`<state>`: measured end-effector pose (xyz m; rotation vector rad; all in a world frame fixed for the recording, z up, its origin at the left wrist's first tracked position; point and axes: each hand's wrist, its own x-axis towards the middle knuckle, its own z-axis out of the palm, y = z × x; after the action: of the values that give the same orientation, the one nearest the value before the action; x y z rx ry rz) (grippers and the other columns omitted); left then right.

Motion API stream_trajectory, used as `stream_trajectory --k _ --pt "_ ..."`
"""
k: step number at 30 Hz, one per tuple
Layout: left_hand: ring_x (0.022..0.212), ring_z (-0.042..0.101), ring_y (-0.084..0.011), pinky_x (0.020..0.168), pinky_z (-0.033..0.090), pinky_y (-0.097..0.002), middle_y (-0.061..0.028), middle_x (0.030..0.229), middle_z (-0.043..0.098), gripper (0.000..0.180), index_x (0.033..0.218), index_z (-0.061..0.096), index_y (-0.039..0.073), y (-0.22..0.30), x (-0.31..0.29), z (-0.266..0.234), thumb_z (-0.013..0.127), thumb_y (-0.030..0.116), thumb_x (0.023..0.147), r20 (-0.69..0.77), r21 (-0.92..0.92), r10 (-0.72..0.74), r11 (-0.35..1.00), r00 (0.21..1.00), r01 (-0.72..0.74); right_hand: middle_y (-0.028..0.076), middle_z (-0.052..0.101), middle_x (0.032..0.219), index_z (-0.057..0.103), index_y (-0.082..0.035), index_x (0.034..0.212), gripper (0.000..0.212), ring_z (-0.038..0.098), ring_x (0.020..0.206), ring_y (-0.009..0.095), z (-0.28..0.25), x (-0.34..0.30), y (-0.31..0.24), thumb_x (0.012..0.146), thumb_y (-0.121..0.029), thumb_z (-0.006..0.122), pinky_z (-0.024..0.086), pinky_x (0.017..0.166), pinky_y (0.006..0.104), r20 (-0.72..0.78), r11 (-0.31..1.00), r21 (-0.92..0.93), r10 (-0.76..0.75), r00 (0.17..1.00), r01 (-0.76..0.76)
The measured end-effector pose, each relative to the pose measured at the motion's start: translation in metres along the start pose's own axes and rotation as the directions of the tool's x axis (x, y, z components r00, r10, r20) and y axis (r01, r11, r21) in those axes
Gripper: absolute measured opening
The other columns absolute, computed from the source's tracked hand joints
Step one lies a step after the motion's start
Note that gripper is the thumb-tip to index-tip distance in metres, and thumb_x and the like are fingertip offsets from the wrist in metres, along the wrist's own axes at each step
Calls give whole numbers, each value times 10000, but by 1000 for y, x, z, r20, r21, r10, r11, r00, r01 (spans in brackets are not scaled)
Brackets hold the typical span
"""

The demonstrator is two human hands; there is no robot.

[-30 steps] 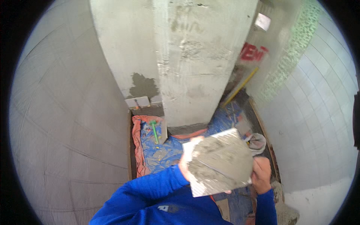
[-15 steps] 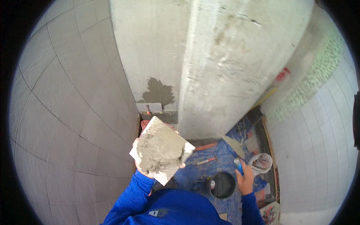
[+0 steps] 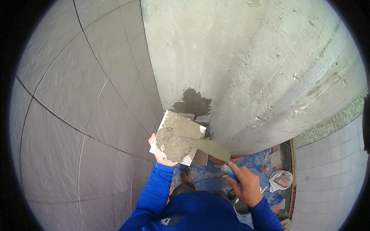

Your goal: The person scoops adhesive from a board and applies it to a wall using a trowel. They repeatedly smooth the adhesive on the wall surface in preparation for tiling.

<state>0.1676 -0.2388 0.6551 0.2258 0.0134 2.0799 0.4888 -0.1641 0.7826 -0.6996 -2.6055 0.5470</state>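
Observation:
My left hand [image 3: 165,160] supports a square tile [image 3: 187,160] from below, ribbed back facing up. Grey mortar [image 3: 169,143] covers most of that back, heaped thicker on the left. In my right hand [image 3: 248,185] is a trowel [image 3: 211,148], gripped by its blue handle. The blade reaches left over the tile, its tip at the edge of the mortar heap. Beyond the tile, a dark wet mortar patch [image 3: 192,102] marks the bare plaster wall [image 3: 185,57] low down near the corner.
Large grey tiles cover the left wall [image 3: 61,134]; small pale tiles cover the right wall [image 3: 331,169]. A blue sheet [image 3: 252,159] lies on the floor. A bucket [image 3: 242,208] stands partly hidden behind my right forearm. A white bag [image 3: 280,179] sits near the right wall.
My right hand has brought the trowel up and left, from above the floor to the mortar on the tile. The view has shifted closer to the left corner.

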Motion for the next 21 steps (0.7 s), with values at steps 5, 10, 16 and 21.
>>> stream_trajectory --k 5,10,16,21 --pt "1540 354 -504 1277 277 -635 -317 1674 347 1057 1655 353 35 18 25 4 592 649 828 -165 49 -20 998 986 29 107 590 797 682 -169 1404 490 644 671 323 6 73 2 936 -260 792 517 596 440 53 989 -122 -79 995 85" --pt "1530 367 -508 1278 276 -644 -336 1660 352 1123 1651 349 29 28 11 30 634 613 736 17 24 -143 989 990 143 102 565 759 703 -160 1372 488 604 624 318 16 64 0 906 -249 819 492 574 431 25 983 -162 -88 996 91" --pt "1473 461 -472 1232 362 -623 -278 1617 458 994 1605 452 50 35 2 18 591 634 813 34 -36 -96 995 995 98 68 552 774 685 -176 1403 570 634 725 277 69 83 14 857 -229 842 516 629 423 -131 960 -188 -232 964 206" --pt "1432 512 -454 1200 399 -623 -237 1581 521 901 1574 505 72 25 -10 -26 569 635 873 19 -221 -131 966 991 132 81 657 872 706 -156 1373 567 653 744 292 73 100 36 830 -196 862 528 649 426 -308 978 -169 -167 937 119"
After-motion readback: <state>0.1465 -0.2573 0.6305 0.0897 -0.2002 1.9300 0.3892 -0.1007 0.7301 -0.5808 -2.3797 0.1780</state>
